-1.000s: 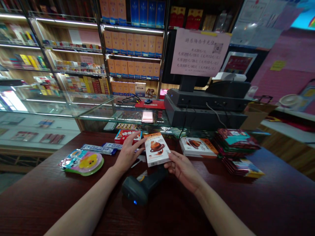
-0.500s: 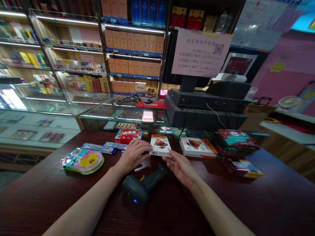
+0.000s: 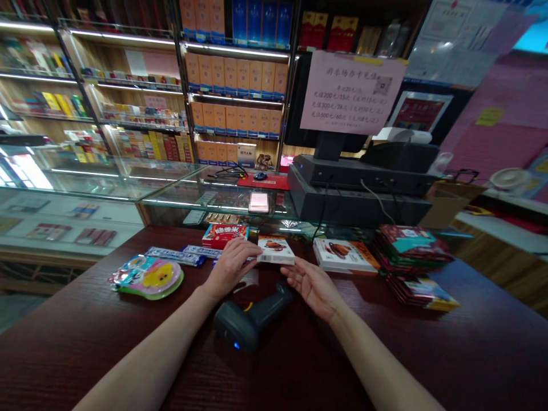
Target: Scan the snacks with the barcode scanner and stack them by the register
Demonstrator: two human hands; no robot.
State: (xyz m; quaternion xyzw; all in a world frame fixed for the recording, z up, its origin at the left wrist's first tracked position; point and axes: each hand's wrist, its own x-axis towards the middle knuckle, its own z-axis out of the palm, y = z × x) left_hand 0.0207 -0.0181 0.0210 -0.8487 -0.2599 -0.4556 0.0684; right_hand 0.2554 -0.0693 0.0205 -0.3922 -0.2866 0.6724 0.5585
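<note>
**White box [image 3: 276,251] sits between left hand [image 3: 233,265] and right hand [image 3: 315,288]**

At the far left of the dark surface [image 3: 85,354] lies a colourful pack [image 3: 150,278] with a yellow animal on it. Right of it, blue-and-white bars [image 3: 176,256] lie in a row that runs towards the left hand. A red box [image 3: 225,234] stands just beyond that hand, near the glass case [image 3: 184,197].

The left grip has its fingers bent, their tips at the white box's left edge; whether they clamp on it cannot be told. Nearer the person, a scanner [image 3: 244,322] lies on the surface, its blue light lit and its handle slanting towards the right hand.

The white box lies printed side up in the middle, at the far part of the surface, short of the till [image 3: 359,197]. The right grip is apart, fingers loosely curled and parted at the box's near right corner.

Further right lie more white boxes [image 3: 342,255], with a cup on the top. Beside them rises a tall stack of packs [image 3: 413,245], and a lower stack [image 3: 422,292] sits in front of it.
</note>
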